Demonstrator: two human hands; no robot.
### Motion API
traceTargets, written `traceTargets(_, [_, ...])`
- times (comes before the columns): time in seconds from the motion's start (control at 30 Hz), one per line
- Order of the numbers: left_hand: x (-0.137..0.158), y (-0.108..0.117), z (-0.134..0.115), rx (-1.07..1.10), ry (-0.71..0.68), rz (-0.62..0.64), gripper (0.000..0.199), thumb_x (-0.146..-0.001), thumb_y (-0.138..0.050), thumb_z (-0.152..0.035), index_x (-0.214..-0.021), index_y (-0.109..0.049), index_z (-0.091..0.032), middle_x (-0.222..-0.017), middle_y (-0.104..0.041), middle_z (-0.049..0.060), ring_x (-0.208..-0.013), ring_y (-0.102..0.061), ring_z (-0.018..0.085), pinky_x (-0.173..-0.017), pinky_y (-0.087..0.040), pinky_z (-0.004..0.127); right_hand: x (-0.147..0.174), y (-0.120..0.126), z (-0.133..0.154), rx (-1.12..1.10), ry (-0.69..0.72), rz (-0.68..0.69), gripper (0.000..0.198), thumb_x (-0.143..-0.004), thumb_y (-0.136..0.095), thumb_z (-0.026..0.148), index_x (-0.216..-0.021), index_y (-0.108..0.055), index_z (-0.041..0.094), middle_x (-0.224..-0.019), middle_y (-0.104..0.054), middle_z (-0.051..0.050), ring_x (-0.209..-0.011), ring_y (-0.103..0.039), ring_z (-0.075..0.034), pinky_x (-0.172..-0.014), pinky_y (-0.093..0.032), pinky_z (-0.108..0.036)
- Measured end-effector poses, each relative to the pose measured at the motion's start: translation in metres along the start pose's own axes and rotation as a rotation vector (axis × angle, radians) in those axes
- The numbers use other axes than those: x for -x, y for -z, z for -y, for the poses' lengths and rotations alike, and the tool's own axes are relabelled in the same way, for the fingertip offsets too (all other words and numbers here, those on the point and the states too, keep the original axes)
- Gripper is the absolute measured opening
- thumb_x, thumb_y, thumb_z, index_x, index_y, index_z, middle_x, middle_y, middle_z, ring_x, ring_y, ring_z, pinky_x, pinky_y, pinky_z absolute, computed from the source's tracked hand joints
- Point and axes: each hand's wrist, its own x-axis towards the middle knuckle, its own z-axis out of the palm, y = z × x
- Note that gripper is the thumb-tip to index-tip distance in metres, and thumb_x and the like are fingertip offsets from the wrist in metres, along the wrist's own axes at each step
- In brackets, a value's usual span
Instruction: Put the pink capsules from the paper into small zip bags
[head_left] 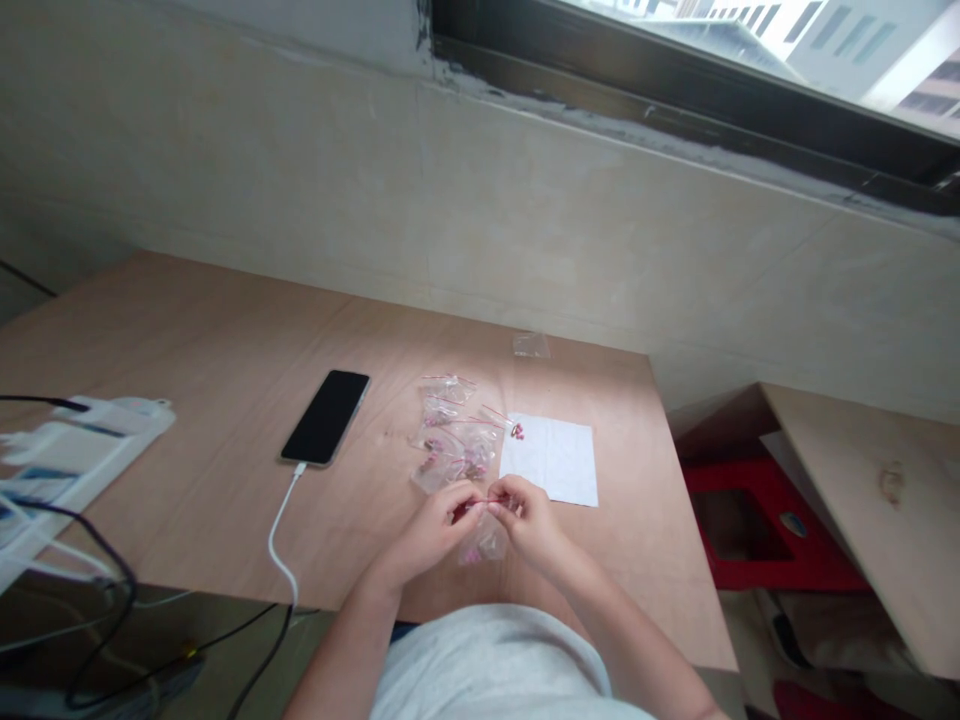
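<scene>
Both hands meet low in the middle of the head view, over the table's near part. A small clear zip bag (484, 543) with a red closing strip hangs below them, small pink pieces at its bottom. My left hand (450, 520) pinches the strip from the left, and my right hand (529, 515) pinches it from the right. Just beyond them lie several similar clear bags (454, 440), some with pink and brownish bits inside. On the left edge of a white paper sheet (559, 460) rests a little group of small pink pieces (517, 431).
A black phone (326, 418) with a white charging cable (277, 540) lies to the left. A white power strip (82, 460) with plugs and cables stands at the far left. One flat clear bag (531, 346) is near the wall. Right of the table is a red stool (772, 530).
</scene>
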Motion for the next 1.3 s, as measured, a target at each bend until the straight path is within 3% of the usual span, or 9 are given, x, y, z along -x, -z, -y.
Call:
traceTargets(0.13, [0.002, 0.008, 0.008, 0.014, 0.047, -0.038, 0.021, -0.080, -0.044, -0.029, -0.071, -0.056, -0.014, -0.068, -0.052, -0.001, -0.065, -0.048, 0.012, -0.059, -0.038, 0.022, -0.003, 0.007, -0.005, -0.087, -0.108, 0.021, 0.015, -0.066, -0.061, 0.031, -0.066, -0.058, 0.017, -0.063, -0.056, 0.000, -0.059, -0.047, -0.012, -0.057, -0.036, -0.024])
traceTargets(0.33, [0.015, 0.026, 0.011, 0.076, 0.090, -0.091, 0.016, -0.079, -0.047, -0.029, -0.082, -0.056, -0.016, -0.077, -0.055, 0.000, -0.072, -0.051, 0.013, -0.066, -0.042, 0.024, -0.009, 0.009, -0.009, -0.245, -0.209, 0.001, 0.023, -0.057, -0.066, 0.036, -0.057, -0.053, 0.017, -0.052, -0.053, 0.002, -0.049, -0.044, -0.010, -0.049, -0.034, -0.023])
traceTargets(0.6, [0.037, 0.040, 0.021, -0.112, 0.017, -0.353, 0.019, -0.080, -0.046, -0.023, -0.096, -0.055, -0.020, -0.099, -0.054, 0.004, -0.089, -0.052, 0.016, -0.081, -0.043, 0.028, -0.071, -0.003, -0.006, -0.241, -0.206, -0.147, 0.024, -0.052, -0.068, 0.036, -0.053, -0.057, 0.014, -0.045, -0.051, 0.001, -0.040, -0.045, -0.010, -0.040, -0.032, -0.022])
traceTargets(0.73, [0.031, 0.029, 0.029, -0.303, -0.037, -0.220, 0.038, -0.083, -0.039, -0.019, -0.119, -0.044, -0.030, -0.130, -0.037, 0.001, -0.123, -0.031, 0.018, -0.103, -0.026, 0.037, -0.091, -0.016, -0.017, -0.209, -0.197, -0.177, 0.023, -0.053, -0.066, 0.036, -0.052, -0.056, 0.015, -0.041, -0.050, 0.002, -0.037, -0.045, -0.010, -0.038, -0.035, -0.022])
traceTargets(0.8, [0.024, 0.019, 0.037, -0.404, -0.065, -0.135, 0.042, -0.084, -0.038, -0.019, -0.124, -0.039, -0.033, -0.139, -0.027, -0.001, -0.129, -0.018, 0.021, -0.105, -0.020, 0.043, -0.093, -0.023, -0.023, -0.208, -0.190, -0.169, 0.020, -0.056, -0.064, 0.034, -0.056, -0.058, 0.015, -0.042, -0.052, 0.002, -0.038, -0.046, -0.011, -0.040, -0.038, -0.024])
traceTargets(0.9, [0.012, 0.008, 0.056, -0.531, -0.078, -0.090, 0.046, -0.082, -0.041, -0.018, -0.126, -0.037, -0.031, -0.141, -0.024, 0.002, -0.130, -0.015, 0.024, -0.104, -0.017, 0.050, -0.090, -0.025, -0.028, -0.195, -0.148, -0.168, 0.019, -0.059, -0.061, 0.029, -0.072, -0.065, 0.015, -0.058, -0.061, -0.002, -0.045, -0.052, -0.012, -0.046, -0.043, -0.026])
traceTargets(1.0, [0.002, 0.005, 0.073, -0.594, -0.085, -0.099, 0.047, -0.083, -0.040, -0.019, -0.128, -0.034, -0.030, -0.142, -0.023, 0.004, -0.130, -0.016, 0.024, -0.104, -0.015, 0.051, -0.088, -0.013, -0.034, -0.085, -0.073, -0.216, 0.027, -0.063, -0.057, 0.024, -0.087, -0.065, 0.017, -0.080, -0.066, -0.005, -0.058, -0.055, -0.013, -0.056, -0.046, -0.028])
traceTargets(1.13, [-0.009, 0.011, 0.083, -0.614, -0.094, -0.115, 0.048, -0.082, -0.041, -0.019, -0.128, -0.033, -0.030, -0.141, -0.024, 0.005, -0.129, -0.017, 0.025, -0.103, -0.015, 0.051, -0.100, 0.026, -0.052, 0.091, -0.114, -0.373, 0.022, -0.066, -0.051, 0.023, -0.082, -0.065, 0.015, -0.078, -0.066, -0.006, -0.063, -0.055, -0.014, -0.065, -0.045, -0.028])
traceTargets(1.3, [-0.023, 0.019, 0.083, -0.618, -0.076, -0.115, 0.048, -0.082, -0.042, -0.019, -0.128, -0.033, -0.030, -0.141, -0.023, 0.005, -0.129, -0.018, 0.025, -0.104, -0.015, 0.050, -0.144, 0.071, -0.079, 0.169, -0.191, -0.496, 0.022, -0.068, -0.048, 0.022, -0.084, -0.062, 0.013, -0.080, -0.063, -0.007, -0.069, -0.056, -0.016, -0.067, -0.044, -0.028])
